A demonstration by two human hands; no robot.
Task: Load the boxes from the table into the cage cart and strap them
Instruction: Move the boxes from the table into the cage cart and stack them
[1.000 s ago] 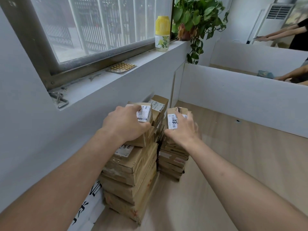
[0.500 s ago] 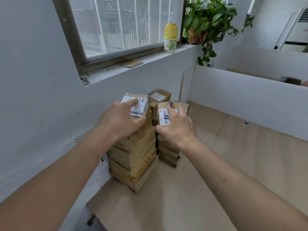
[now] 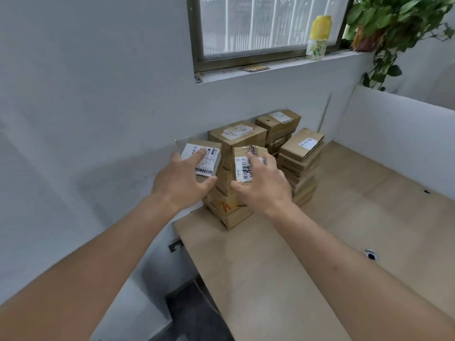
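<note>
we hold one small box in each hand above the stacks in the table's [image 3: 270, 267] far left corner. our left hand [image 3: 183, 183] pinches the white-labelled box [image 3: 204, 156], thumb under, fingers on top; our right hand [image 3: 264, 185] clasps the barcode box [image 3: 246, 159] likewise. both boxes run lengthwise away from us. the cage cart is out of view.

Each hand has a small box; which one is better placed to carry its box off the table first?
Left, probably. The left hand grips its box at the table's open edge, clear of the stacks; the right hand's box sits against them.
</note>
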